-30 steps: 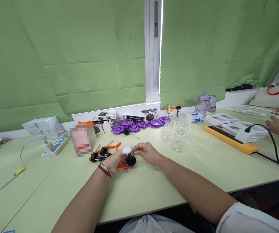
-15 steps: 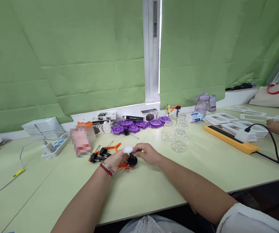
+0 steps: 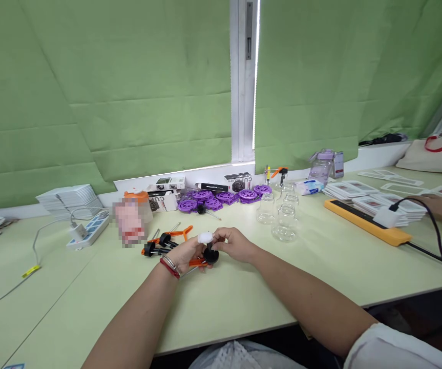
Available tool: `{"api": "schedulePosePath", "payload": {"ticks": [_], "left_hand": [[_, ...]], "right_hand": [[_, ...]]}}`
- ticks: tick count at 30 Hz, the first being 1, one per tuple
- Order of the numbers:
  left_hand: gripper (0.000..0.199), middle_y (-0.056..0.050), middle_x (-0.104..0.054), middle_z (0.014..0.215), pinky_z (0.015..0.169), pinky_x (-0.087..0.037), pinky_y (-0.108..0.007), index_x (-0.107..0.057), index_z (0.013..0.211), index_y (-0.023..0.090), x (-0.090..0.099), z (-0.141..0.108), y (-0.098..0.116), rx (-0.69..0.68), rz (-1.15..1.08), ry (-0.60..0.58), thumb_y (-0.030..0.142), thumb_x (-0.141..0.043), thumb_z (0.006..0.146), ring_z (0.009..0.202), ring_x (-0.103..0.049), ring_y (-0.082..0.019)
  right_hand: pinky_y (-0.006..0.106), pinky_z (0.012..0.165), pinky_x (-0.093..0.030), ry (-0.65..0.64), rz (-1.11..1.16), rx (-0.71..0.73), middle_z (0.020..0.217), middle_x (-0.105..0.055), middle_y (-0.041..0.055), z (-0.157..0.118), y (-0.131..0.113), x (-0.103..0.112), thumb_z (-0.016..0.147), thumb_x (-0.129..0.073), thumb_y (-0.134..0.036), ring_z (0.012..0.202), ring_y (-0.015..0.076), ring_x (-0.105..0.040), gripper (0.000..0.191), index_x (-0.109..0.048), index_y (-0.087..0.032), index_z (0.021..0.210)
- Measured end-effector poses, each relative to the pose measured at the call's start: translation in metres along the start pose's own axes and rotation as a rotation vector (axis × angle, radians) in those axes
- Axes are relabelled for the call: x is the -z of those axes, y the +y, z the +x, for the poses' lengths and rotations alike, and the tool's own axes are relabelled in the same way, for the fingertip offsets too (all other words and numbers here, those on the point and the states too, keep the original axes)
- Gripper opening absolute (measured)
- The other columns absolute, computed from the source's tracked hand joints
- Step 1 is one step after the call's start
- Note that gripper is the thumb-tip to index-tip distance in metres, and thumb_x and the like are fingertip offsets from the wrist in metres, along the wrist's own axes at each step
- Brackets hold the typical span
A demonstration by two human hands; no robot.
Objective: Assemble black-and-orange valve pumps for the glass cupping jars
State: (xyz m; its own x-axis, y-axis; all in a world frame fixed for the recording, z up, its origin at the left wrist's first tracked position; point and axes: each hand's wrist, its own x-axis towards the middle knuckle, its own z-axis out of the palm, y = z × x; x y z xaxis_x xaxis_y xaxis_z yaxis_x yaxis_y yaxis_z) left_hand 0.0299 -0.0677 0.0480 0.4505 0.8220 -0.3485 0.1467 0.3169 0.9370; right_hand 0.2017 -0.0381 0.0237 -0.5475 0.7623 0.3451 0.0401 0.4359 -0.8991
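My left hand [image 3: 187,253] is wrapped round a black and orange part [image 3: 210,255] with a round black end and a metal rod below. A white round piece [image 3: 205,238] sits at the top of it, by my fingers. My right hand [image 3: 233,243] is closed, its thumb and fingertips pinching at the black piece under the white one; the exact grip is hidden. Similar black and orange parts [image 3: 163,244] lie on the table just left of my left hand.
Purple parts [image 3: 224,198] and boxes [image 3: 239,181] line the wall. Glass jars [image 3: 284,223] stand right of my hands. An orange power strip [image 3: 366,222], stacked cards [image 3: 385,203] and another person's hands [image 3: 441,207] are at the right. A white power strip [image 3: 92,230] lies left.
The view has shifted slightly. My hands keep nearly the same hold on the part. The other person's hands at the right have moved among the cards.
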Motion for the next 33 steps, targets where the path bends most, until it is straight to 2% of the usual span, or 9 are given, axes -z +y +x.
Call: {"api": "schedulePosePath", "payload": {"ticks": [8, 24, 33], "left_hand": [[0.047, -0.007, -0.061, 0.075, 0.042, -0.037, -0.024, -0.053, 0.101, 0.016, 0.0005, 0.0001, -0.0012, -0.011, 0.007, -0.003, 0.054, -0.047, 0.074, 0.060, -0.059, -0.019], [0.046, -0.006, -0.060, 0.074, 0.042, -0.039, -0.024, -0.052, 0.104, 0.016, 0.0050, 0.0029, -0.0033, -0.019, -0.029, -0.023, 0.052, -0.045, 0.077, 0.060, -0.060, -0.021], [0.047, -0.007, -0.060, 0.076, 0.042, -0.040, -0.025, -0.050, 0.109, 0.017, 0.0092, 0.0054, -0.0053, -0.034, -0.032, -0.043, 0.052, -0.043, 0.080, 0.059, -0.061, -0.021]], "right_hand": [[0.026, 0.065, -0.043, 0.008, 0.074, -0.028, 0.067, -0.057, -0.0022, -0.0003, 0.0007, -0.0020, 0.064, -0.066, -0.021, 0.065, 0.0117, -0.051, 0.012, -0.058, -0.016, 0.071], [0.026, 0.062, -0.040, 0.066, 0.076, -0.043, 0.065, -0.053, -0.0030, -0.0009, 0.0044, -0.0055, 0.061, -0.070, -0.025, 0.061, 0.0111, -0.047, 0.019, -0.057, -0.016, 0.071], [0.027, 0.064, -0.041, 0.072, 0.080, -0.024, 0.068, -0.053, -0.0024, -0.0021, 0.0026, -0.0060, 0.060, -0.069, -0.018, 0.065, 0.0116, -0.048, 0.019, -0.061, -0.016, 0.077]]}}
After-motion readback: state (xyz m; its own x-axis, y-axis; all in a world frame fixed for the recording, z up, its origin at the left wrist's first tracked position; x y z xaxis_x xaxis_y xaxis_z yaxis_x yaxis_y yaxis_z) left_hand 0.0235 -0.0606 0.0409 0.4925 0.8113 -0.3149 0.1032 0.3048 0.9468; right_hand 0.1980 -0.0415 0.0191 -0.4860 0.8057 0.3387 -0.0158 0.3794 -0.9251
